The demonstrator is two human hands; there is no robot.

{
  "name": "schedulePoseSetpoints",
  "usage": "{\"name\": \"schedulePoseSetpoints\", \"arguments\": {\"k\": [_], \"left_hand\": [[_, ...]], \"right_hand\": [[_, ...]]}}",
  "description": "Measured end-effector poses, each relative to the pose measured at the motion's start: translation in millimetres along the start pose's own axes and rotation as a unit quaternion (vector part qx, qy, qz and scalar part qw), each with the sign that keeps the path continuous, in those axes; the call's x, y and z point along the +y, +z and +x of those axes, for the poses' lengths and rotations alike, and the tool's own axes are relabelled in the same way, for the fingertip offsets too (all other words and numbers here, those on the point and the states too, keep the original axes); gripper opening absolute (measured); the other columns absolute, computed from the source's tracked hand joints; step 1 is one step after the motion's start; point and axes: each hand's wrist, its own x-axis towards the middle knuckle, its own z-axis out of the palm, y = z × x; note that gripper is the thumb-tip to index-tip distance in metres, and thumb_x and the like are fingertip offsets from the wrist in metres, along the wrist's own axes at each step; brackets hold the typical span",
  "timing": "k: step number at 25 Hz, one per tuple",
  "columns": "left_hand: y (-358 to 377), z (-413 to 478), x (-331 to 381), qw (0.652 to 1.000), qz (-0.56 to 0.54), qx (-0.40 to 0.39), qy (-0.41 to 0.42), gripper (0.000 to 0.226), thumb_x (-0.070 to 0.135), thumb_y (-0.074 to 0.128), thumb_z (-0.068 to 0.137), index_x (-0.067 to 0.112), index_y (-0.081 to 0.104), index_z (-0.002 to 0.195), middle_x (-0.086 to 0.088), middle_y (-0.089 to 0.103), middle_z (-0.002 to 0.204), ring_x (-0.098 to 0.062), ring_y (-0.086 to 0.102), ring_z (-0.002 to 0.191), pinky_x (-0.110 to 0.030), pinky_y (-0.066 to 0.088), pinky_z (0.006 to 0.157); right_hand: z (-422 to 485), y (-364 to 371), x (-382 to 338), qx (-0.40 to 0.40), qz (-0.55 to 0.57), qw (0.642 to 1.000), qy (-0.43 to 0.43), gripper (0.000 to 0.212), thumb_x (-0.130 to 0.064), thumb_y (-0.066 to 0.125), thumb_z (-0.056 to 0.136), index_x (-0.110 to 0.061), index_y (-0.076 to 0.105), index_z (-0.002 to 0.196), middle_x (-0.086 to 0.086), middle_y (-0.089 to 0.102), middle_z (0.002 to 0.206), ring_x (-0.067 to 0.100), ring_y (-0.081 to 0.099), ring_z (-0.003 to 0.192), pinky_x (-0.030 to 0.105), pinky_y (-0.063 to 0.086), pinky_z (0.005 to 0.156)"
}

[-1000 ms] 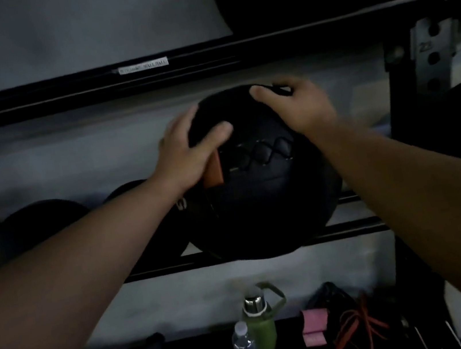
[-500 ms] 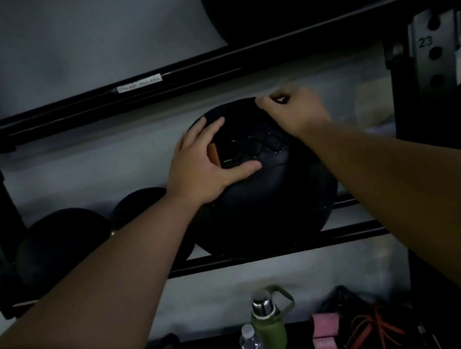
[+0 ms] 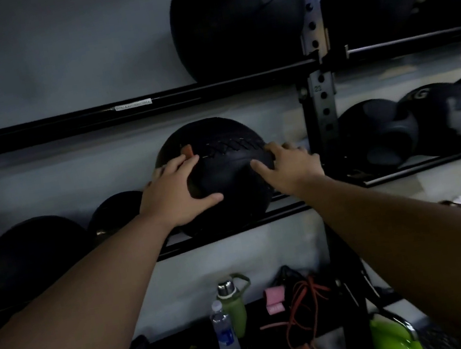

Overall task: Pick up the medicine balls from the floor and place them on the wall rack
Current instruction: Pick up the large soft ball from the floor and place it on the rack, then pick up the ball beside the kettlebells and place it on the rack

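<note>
Squarely left hand (image 3: pixel 172 195), right hand (image 3: pixel 292 169) flank medicine ball (image 3: pixel 229 171) on rail (image 3: pixel 284 214), beside post (image 3: pixel 321 105).

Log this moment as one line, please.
phase: seating ball | ball: resting on rack | left hand: palm on ball | right hand: touching ball's right side

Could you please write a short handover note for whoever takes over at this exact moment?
Left hand: spread open on the left side of the medicine ball.
Right hand: spread open on its right side.
The medicine ball sits on the middle shelf of the wall rack, with other black balls to its left.
Done: this ball is on the rack.
Left: let go, check that it sits steady, then look for more balls on the floor, which is out of view.
</note>
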Motion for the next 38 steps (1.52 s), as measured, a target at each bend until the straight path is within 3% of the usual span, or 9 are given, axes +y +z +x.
{"name": "schedulePoseSetpoints", "arguments": {"k": [4, 8, 15, 22, 27, 30, 38], "left_hand": [[-22.2, -56.9, 18.0, 0.998, -0.051, -0.019, 0.030, 0.112, 0.097, 0.051, 0.065, 0.037, 0.046, 0.159, 0.004, 0.047, 0.164, -0.032, 0.044, 0.149, -0.051, 0.044, 0.115], [-21.8, -110.6, 50.7, 0.992, -0.046, -0.077, 0.084, 0.103, 0.093, 0.057, 0.074, 0.033, 0.047, 0.158, 0.001, 0.048, 0.161, -0.035, 0.045, 0.145, -0.051, 0.043, 0.115], [-2.4, -171.7, 131.5, 0.975, -0.089, -0.138, 0.152, 0.098, 0.088, 0.061, 0.080, 0.030, 0.048, 0.157, -0.005, 0.049, 0.162, -0.037, 0.046, 0.145, -0.049, 0.042, 0.113], [19.2, -197.2, 198.9, 0.961, -0.081, -0.175, 0.200, 0.097, 0.088, 0.064, 0.078, 0.032, 0.049, 0.156, -0.006, 0.049, 0.162, -0.036, 0.044, 0.148, -0.050, 0.040, 0.118], [60.8, -213.3, 272.3, 0.950, -0.072, -0.228, 0.200, 0.099, 0.090, 0.064, 0.075, 0.033, 0.049, 0.154, -0.003, 0.055, 0.158, -0.033, 0.054, 0.142, -0.045, 0.045, 0.110], [105.1, -224.7, 328.0, 0.938, -0.090, -0.279, 0.183, 0.092, 0.086, 0.069, 0.074, 0.030, 0.057, 0.146, 0.000, 0.067, 0.144, -0.029, 0.063, 0.132, -0.040, 0.051, 0.103], [226.3, -255.5, 446.2, 0.920, -0.030, -0.350, 0.175, 0.087, 0.090, 0.064, 0.070, 0.034, 0.064, 0.136, 0.001, 0.069, 0.138, -0.028, 0.066, 0.127, -0.041, 0.054, 0.101]], "right_hand": [[-83.0, -23.4, -14.5, -0.025, -0.023, 0.998, 0.048, 0.083, -0.084, 0.027, 0.089, -0.032, 0.038, 0.152, 0.013, 0.049, 0.151, 0.043, 0.046, 0.133, 0.059, 0.039, 0.102], [-180.3, -48.7, -12.9, -0.039, -0.105, 0.991, 0.072, 0.081, -0.083, 0.032, 0.087, -0.030, 0.046, 0.147, 0.012, 0.053, 0.146, 0.041, 0.048, 0.130, 0.054, 0.039, 0.100], [-297.8, -121.9, 55.1, -0.072, -0.217, 0.961, 0.153, 0.082, -0.084, 0.031, 0.088, -0.029, 0.045, 0.148, 0.011, 0.055, 0.144, 0.040, 0.050, 0.128, 0.055, 0.040, 0.097], [-359.7, -154.6, 125.6, -0.081, -0.225, 0.950, 0.202, 0.080, -0.084, 0.037, 0.088, -0.033, 0.045, 0.150, 0.010, 0.051, 0.150, 0.040, 0.048, 0.132, 0.056, 0.038, 0.100], [-406.2, -180.8, 214.1, -0.091, -0.223, 0.943, 0.228, 0.082, -0.087, 0.037, 0.085, -0.033, 0.048, 0.146, 0.010, 0.058, 0.143, 0.039, 0.053, 0.127, 0.054, 0.041, 0.096], [-435.6, -187.4, 291.2, -0.117, -0.220, 0.937, 0.245, 0.080, -0.086, 0.041, 0.085, -0.030, 0.052, 0.141, 0.010, 0.061, 0.136, 0.039, 0.056, 0.123, 0.052, 0.042, 0.094], [-468.3, -155.0, 468.0, -0.212, -0.189, 0.929, 0.238, 0.073, -0.083, 0.043, 0.084, -0.030, 0.054, 0.133, 0.006, 0.065, 0.121, 0.034, 0.059, 0.114, 0.051, 0.041, 0.092]]}}
